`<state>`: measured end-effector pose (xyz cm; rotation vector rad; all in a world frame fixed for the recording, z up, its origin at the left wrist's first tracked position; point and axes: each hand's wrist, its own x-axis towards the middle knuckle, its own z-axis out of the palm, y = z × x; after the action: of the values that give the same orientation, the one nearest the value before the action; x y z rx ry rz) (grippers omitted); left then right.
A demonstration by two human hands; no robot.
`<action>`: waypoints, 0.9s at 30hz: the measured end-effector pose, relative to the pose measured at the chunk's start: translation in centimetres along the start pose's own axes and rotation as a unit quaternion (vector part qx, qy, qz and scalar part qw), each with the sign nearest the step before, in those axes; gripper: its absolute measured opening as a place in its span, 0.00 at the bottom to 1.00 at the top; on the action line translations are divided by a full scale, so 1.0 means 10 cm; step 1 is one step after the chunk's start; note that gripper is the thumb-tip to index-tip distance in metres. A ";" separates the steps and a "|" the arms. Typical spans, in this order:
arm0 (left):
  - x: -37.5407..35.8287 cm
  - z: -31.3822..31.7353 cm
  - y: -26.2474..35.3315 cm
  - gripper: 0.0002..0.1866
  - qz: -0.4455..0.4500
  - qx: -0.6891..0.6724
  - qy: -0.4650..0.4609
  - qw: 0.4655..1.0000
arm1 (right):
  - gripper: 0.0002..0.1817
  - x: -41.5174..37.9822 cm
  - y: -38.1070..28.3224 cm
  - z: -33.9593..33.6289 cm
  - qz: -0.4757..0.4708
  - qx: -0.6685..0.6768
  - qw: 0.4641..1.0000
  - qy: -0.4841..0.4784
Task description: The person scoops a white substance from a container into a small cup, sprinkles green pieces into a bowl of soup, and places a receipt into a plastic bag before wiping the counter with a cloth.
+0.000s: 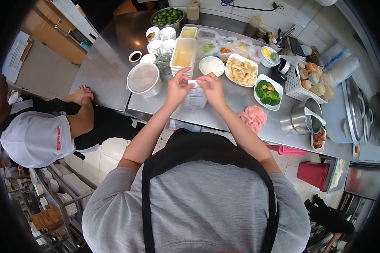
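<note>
Between my two hands a printed paper slip (195,98) hangs over the steel counter's front part. My left hand (179,86) pinches its top left corner, and my right hand (212,87) pinches the top right. Just beyond the slip are a stack of white rectangular containers (184,52) and a bowl of white rice (212,66). A plate of pale sliced food (242,70) and a dish of broccoli (267,92) lie to the right of my right hand. Left of my left hand is a lidded round tub (143,79).
A pink cloth (253,119) lies near the counter's front edge (223,126). Farther right are a steel pot (305,116) and a white basket of bottles (304,86). A co-worker (38,130) leans on the counter at left. Limes (167,17) fill a bowl behind.
</note>
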<state>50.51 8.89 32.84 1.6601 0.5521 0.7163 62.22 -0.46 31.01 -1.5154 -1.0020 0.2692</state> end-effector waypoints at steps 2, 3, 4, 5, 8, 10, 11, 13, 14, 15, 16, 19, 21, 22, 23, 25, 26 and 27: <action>-0.02 0.02 0.07 0.23 0.037 0.055 -0.003 0.998 | 0.06 -0.01 0.02 -0.01 -0.006 -0.074 0.997 -0.027; -0.04 0.02 0.08 0.19 0.074 0.111 -0.002 0.991 | 0.06 -0.03 0.03 -0.02 -0.003 -0.077 0.997 -0.021; -0.05 0.02 0.07 0.19 0.075 0.108 -0.011 0.991 | 0.07 -0.06 0.00 -0.03 -0.012 -0.082 0.996 -0.035; -0.06 0.01 0.06 0.15 0.076 0.142 -0.020 0.987 | 0.08 -0.10 -0.03 -0.07 -0.021 -0.088 0.995 -0.048; -0.08 -0.02 0.03 0.07 0.084 0.183 -0.032 0.979 | 0.11 -0.28 -0.10 -0.21 -0.073 -0.092 0.993 -0.001; -0.07 -0.10 0.01 0.06 0.140 0.204 0.002 0.969 | 0.12 -0.50 -0.11 -0.56 -0.113 -0.229 0.967 -0.006; -0.07 -0.16 0.05 0.06 0.136 0.203 0.006 0.970 | 0.12 -0.65 0.05 -0.77 -0.044 -0.270 0.962 0.003; -0.03 -0.29 0.10 0.06 0.136 0.198 0.009 0.971 | 0.14 -0.96 0.14 -1.24 0.054 -0.370 0.927 -0.017; -0.01 -0.35 0.12 0.06 0.135 0.195 0.020 0.971 | 0.16 -1.07 0.07 -1.44 0.081 -0.428 0.899 -0.046; 0.01 -0.41 0.15 0.06 0.136 0.193 0.013 0.972 | 0.16 -1.19 0.29 -1.49 0.087 -0.430 0.898 -0.041; 0.02 -0.48 0.18 0.06 0.128 0.188 0.008 0.974 | 0.18 -1.38 0.68 -1.47 0.041 -0.507 0.861 0.012; 0.02 -0.61 0.32 0.05 0.120 0.196 -0.008 0.973 | 0.21 -1.37 1.04 -1.17 -0.010 -0.568 0.819 0.075; 0.01 -0.67 0.41 0.06 0.121 0.227 -0.010 0.966 | 0.22 -1.01 1.39 -0.80 -0.015 -0.434 0.900 0.036; 0.00 -0.71 0.40 0.06 0.122 0.226 -0.019 0.966 | 0.22 -0.89 1.59 -0.57 -0.005 -0.302 0.953 -0.009; 0.01 -0.75 0.39 0.06 0.128 0.232 0.008 0.964 | 0.21 -0.78 1.28 -0.35 0.107 -0.072 0.991 -0.040; 0.00 -0.78 0.39 0.05 0.152 0.250 0.052 0.955 | 0.21 -0.76 0.80 0.12 0.204 0.097 0.962 -0.151; -0.01 -0.79 0.35 0.05 0.158 0.243 0.040 0.956 | 0.21 -0.87 0.72 0.25 0.201 0.027 0.951 -0.233; -0.01 -0.81 0.26 0.06 0.156 0.262 0.040 0.952 | 0.22 -1.05 0.58 0.24 -0.006 -0.118 0.970 -0.214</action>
<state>44.60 13.90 36.42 2.2554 0.5736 0.9232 56.85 -5.59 21.32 -1.7037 -1.4232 0.4971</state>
